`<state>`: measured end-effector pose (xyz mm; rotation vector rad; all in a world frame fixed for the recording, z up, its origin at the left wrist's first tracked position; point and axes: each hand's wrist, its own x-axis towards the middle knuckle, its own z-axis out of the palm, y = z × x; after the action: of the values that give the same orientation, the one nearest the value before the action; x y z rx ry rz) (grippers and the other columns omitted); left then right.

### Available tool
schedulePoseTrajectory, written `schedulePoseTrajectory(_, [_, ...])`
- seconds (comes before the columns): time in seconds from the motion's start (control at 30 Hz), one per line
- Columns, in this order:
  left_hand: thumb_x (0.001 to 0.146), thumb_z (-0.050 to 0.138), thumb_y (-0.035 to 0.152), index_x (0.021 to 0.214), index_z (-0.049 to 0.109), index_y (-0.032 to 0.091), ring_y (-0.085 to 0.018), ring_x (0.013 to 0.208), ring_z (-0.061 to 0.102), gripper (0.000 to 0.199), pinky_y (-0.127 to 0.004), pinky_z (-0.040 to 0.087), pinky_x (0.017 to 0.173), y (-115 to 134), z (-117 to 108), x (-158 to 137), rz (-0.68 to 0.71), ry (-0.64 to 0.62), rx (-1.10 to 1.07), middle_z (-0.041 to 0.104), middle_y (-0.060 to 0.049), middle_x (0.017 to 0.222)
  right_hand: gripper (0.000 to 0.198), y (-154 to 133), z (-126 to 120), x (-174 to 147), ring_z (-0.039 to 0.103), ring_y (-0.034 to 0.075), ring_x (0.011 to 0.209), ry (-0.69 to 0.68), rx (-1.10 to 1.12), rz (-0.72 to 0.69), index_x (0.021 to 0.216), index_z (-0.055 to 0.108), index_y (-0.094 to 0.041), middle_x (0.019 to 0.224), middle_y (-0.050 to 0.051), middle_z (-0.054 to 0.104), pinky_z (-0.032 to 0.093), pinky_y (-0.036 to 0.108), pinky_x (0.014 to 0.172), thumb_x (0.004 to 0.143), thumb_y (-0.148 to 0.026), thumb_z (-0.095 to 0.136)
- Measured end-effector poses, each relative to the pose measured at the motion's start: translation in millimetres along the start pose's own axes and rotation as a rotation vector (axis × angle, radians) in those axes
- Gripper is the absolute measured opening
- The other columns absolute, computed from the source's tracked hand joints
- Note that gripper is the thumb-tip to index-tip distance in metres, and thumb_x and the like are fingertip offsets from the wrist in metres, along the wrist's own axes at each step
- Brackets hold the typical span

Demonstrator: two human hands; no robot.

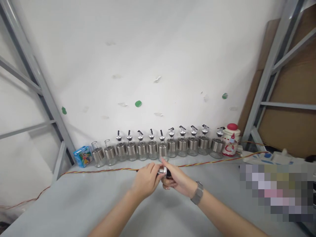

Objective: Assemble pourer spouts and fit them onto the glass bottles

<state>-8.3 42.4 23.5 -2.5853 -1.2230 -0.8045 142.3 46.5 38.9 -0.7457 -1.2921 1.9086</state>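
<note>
Above the front part of the grey table, my left hand (146, 180) and my right hand (179, 180) meet around a silver and black bottle pourer (166, 171). The fingers of my left hand close on its narrow end, while my right hand grips the wider black end. Fingers hide much of it. Just behind, a row of glass oil bottles with steel sleeves stands upright; one bottle (163, 150) with a pourer is nearest my hands. At the row's left end, one bottle (98, 154) and its neighbour (110, 153) have uncovered necks.
A blue picture box (83, 156) stands left of the row, and a white jar with a red lid (231, 140) at its right. A twisted red and yellow wire (98, 171) crosses the table (98, 197). Power strips (269, 157) lie at right, between grey metal shelf posts (268, 79).
</note>
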Motion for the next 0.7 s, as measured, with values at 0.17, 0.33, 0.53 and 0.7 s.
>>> schedulePoseTrajectory(0.17, [0.088, 0.026, 0.028, 0.073, 0.051, 0.016, -0.018, 0.059, 0.051, 0.031, -0.027, 0.036, 0.052, -3.1, 23.4, -11.6, -0.041, 0.118, -0.022, 0.054, -0.007, 0.066, 0.057, 24.7, -6.4, 8.3, 0.029, 0.007, 0.028, 0.328, -0.323, -0.094, 0.049, 0.041, -0.019, 0.030, -0.007, 0.034, 0.025, 0.021, 0.036, 0.073, -0.069, 0.028])
schedulePoseTrajectory(0.33, [0.087, 0.029, 0.029, 0.071, 0.048, 0.018, -0.018, 0.061, 0.050, 0.027, -0.027, 0.036, 0.055, 5.6, 30.5, -17.1, -0.157, 0.126, -0.163, 0.052, -0.005, 0.067, 0.055, 47.4, -10.4, 19.4, 0.033, 0.008, 0.030, 0.449, -0.401, -0.160, 0.043, 0.035, -0.021, 0.030, -0.007, 0.031, 0.027, 0.023, 0.038, 0.074, -0.066, 0.031])
schedulePoseTrajectory(0.53, [0.086, 0.025, 0.036, 0.068, 0.040, 0.020, -0.013, 0.054, 0.045, 0.028, -0.024, 0.036, 0.053, 24.5, 35.0, -13.6, -0.492, 0.071, -0.633, 0.046, 0.001, 0.060, 0.050, 56.5, -13.8, 21.5, 0.033, 0.009, 0.033, 0.539, -0.460, -0.215, 0.044, 0.037, -0.021, 0.033, -0.006, 0.032, 0.027, 0.023, 0.039, 0.078, -0.056, 0.030])
schedulePoseTrajectory(0.7, [0.081, 0.023, 0.050, 0.064, 0.035, 0.021, -0.008, 0.033, 0.030, 0.036, -0.020, 0.028, 0.033, 23.2, 41.1, -1.5, -0.692, -0.038, -0.914, 0.030, 0.008, 0.045, 0.041, 56.5, -11.9, 15.2, 0.033, 0.010, 0.041, 0.639, -0.546, -0.312, 0.047, 0.037, -0.021, 0.042, -0.004, 0.036, 0.024, 0.024, 0.042, 0.081, -0.044, 0.033])
